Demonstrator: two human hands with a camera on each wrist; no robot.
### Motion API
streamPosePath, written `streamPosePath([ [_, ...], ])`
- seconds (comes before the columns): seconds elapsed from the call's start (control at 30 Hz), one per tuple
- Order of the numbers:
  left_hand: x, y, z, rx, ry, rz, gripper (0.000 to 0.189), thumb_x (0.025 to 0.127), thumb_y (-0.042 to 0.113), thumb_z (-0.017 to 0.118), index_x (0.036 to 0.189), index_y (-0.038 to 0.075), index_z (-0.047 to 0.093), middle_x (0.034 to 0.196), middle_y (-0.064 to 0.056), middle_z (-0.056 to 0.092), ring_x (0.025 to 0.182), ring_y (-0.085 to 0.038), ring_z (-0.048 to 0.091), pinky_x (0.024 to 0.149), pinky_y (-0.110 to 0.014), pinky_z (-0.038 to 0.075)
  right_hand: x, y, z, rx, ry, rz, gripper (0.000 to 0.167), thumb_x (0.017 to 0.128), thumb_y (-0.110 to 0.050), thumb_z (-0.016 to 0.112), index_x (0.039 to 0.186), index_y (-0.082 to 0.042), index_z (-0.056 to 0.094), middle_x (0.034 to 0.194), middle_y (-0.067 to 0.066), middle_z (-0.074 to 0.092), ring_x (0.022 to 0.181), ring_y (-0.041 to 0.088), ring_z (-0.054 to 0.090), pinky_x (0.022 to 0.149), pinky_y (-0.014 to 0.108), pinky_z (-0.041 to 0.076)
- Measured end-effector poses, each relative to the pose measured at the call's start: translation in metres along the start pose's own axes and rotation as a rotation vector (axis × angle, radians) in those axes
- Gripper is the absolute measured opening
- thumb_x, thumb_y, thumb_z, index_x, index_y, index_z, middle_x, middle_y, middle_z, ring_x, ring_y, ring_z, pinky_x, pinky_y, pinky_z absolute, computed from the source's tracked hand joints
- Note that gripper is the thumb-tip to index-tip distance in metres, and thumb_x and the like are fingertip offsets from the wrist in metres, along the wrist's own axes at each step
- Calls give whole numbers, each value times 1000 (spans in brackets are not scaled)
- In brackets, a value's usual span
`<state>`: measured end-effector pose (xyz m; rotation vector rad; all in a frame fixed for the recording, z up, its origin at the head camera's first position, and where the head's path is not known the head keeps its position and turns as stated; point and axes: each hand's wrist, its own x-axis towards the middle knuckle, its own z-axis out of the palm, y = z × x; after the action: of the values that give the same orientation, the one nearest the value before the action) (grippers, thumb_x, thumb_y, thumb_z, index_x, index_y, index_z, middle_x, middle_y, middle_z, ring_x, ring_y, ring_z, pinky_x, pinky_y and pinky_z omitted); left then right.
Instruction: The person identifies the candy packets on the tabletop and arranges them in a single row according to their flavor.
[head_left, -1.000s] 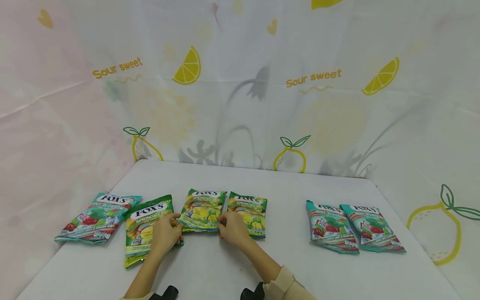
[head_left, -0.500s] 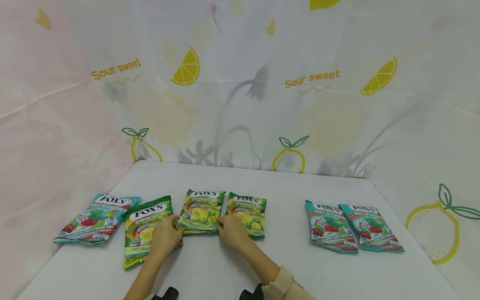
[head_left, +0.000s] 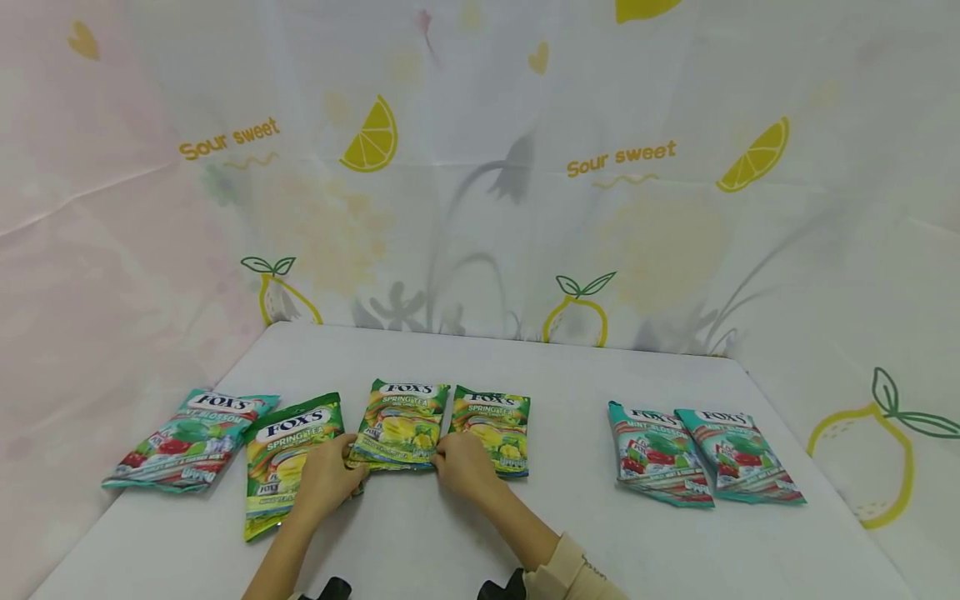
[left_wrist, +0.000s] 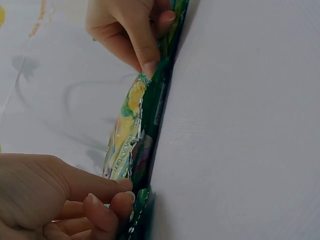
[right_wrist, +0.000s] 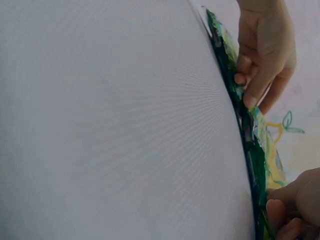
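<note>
In the head view, a green and yellow Fox's Spring Tea candy bag lies in the middle of the table, a yellow-green edge showing under its lower side. My left hand pinches its lower left corner between thumb and fingers. At the lower right corner, my right hand pinches it likewise. Both grips show in the left wrist view, with the left hand low and the right hand high. A second Spring Tea bag lies partly behind the left hand; a third lies behind the right.
A teal Fox's Mint Blossom bag lies at the far left, against the left Spring Tea bag. Two more Mint Blossom bags, one beside another, lie on the right of the white table. A printed cloth hangs behind.
The left hand has moved slightly toward the near side with its corner, and more of the yellow-green edge shows under the middle bag. The other bags stay put; the head view shifts slightly.
</note>
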<state>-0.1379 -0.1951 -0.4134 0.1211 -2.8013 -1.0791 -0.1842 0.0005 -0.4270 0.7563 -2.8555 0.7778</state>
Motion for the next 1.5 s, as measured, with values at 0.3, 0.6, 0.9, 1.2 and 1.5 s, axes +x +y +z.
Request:
streamPosePath([
  [0.3, 1, -1, 6, 62, 30, 6, 47, 76, -2, 68, 118, -15, 52, 95, -27, 63, 70, -23, 57, 61, -39, 48, -1, 2, 0, 38, 24, -23, 31, 84, -8, 67, 55, -8, 56, 61, -2, 57, 51, 5, 37, 49, 18, 34],
  [0.6, -1, -5, 5, -15, 41, 8, 49, 75, 0, 69, 118, -17, 52, 106, -33, 60, 75, -29, 62, 63, -38, 51, -3, 5, 2, 198, 59, 18, 16, 80, -7, 68, 65, -2, 68, 62, 1, 62, 51, 2, 38, 47, 16, 33],
  [0.9, -5, -6, -14, -72, 90, -66, 41, 77, 9, 71, 112, -12, 60, 97, -25, 66, 73, -29, 64, 63, -37, 49, -3, 1, 3, 297, 187, 96, 17, 77, -9, 73, 69, -6, 59, 62, -4, 52, 56, 4, 42, 50, 18, 37],
  [1.2, -13, -9, -31, 116, 101, -36, 30, 73, 7, 75, 94, -11, 63, 76, -14, 64, 72, -27, 59, 64, -43, 48, -6, -8, 1, 359, 60, -37, 10, 82, -10, 68, 77, -3, 63, 65, -2, 59, 55, 0, 46, 51, 15, 39],
  [1.5, -25, -23, -52, 246, 3, -188, 45, 73, 15, 75, 99, -17, 56, 91, -30, 61, 84, -44, 58, 69, -54, 46, -12, -33, 14, 279, -177, -195, 12, 85, -16, 67, 84, -4, 67, 65, -6, 60, 55, -6, 46, 51, 9, 39],
])
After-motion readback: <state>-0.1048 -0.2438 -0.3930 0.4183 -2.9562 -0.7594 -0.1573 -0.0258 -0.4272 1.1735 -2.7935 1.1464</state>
